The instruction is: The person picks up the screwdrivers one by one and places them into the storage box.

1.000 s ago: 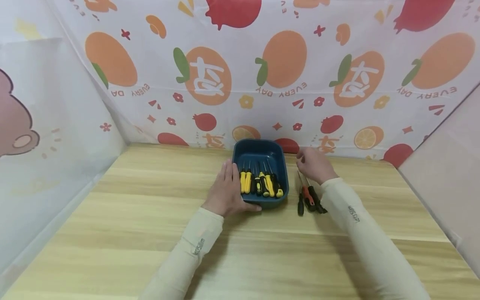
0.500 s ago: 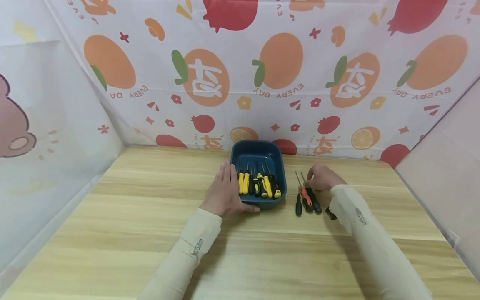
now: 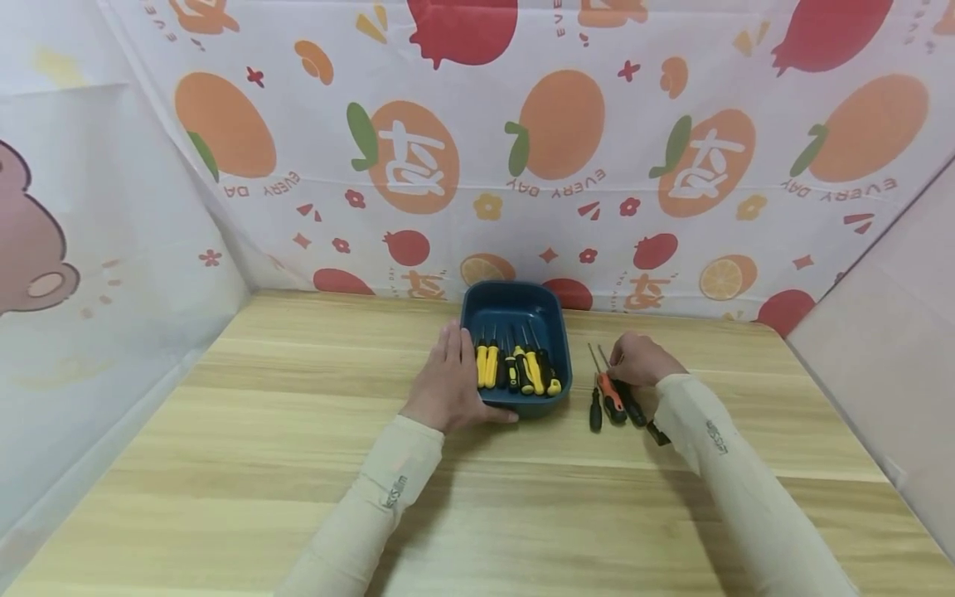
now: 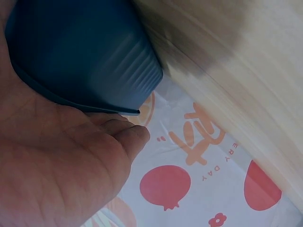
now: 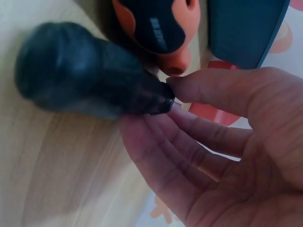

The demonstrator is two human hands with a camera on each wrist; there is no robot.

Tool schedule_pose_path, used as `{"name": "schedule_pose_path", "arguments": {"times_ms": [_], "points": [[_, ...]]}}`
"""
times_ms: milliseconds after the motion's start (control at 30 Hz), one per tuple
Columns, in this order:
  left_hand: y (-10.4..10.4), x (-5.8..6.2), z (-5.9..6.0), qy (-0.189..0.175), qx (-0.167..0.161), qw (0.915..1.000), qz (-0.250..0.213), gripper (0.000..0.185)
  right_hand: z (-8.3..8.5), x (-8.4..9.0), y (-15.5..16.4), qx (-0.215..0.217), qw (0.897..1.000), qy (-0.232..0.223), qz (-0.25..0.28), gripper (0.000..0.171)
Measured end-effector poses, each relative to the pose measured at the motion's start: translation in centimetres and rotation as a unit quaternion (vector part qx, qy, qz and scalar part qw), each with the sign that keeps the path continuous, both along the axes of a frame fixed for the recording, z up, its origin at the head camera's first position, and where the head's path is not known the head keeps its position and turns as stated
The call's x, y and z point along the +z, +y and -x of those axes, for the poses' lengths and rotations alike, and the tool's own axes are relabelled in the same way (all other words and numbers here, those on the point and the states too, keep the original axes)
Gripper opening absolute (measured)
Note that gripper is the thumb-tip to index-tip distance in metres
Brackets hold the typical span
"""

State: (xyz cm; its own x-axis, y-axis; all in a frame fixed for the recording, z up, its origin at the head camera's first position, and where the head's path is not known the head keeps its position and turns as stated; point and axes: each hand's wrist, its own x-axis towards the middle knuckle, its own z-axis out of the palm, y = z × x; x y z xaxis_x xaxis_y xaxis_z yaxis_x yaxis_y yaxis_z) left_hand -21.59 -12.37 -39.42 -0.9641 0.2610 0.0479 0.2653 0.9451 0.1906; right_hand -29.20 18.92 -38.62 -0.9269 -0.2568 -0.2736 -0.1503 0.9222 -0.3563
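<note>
Nearest the person, two pale sleeves reach forward over the wooden surface (image 3: 224,431) toward the blue tray (image 3: 515,303), which stands near the far edge below the fruit-print cloth. The left hand (image 3: 448,383) lies against the tray's left side with straight fingers along the wall and the thumb along the near rim; its grip is relaxed and holds nothing, and the left wrist view shows the palm flat against the tray's ribbed outer wall. Inside the tray lie several yellow-and-black screwdrivers (image 3: 515,369), side by side with their shafts pointing away from the person. Just right of the tray, on the surface, lie a small black screwdriver (image 3: 595,410) and an orange-and-black screwdriver (image 3: 611,396). Beside these, farther from the tray, the right hand (image 3: 640,363) pinches the black-handled screwdriver (image 5: 90,73) at the neck of its handle, thumb above and fingertips below, as the right wrist view shows; the handle still rests on the surface. Beyond the tray hangs the fruit-print cloth (image 3: 552,141).
</note>
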Motion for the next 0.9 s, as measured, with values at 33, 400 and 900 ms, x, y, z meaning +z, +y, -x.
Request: {"name": "schedule_pose_path", "arguments": {"times_ms": [33,400,900], "points": [[0.0,0.0,0.0,0.0,0.0,1.0,-0.002,0.147,0.0,0.0,0.1,-0.001,1.0,0.003,0.0,0.018],[0.0,-0.3,0.0,0.003,-0.001,1.0,-0.005,0.147,-0.4,0.0,0.5,0.009,1.0,0.021,0.014,0.019],[-0.1,0.0,0.4,-0.008,-0.002,1.0,0.005,0.148,-0.1,5.3,-3.3,0.007,0.987,0.083,0.136,0.015]]}}
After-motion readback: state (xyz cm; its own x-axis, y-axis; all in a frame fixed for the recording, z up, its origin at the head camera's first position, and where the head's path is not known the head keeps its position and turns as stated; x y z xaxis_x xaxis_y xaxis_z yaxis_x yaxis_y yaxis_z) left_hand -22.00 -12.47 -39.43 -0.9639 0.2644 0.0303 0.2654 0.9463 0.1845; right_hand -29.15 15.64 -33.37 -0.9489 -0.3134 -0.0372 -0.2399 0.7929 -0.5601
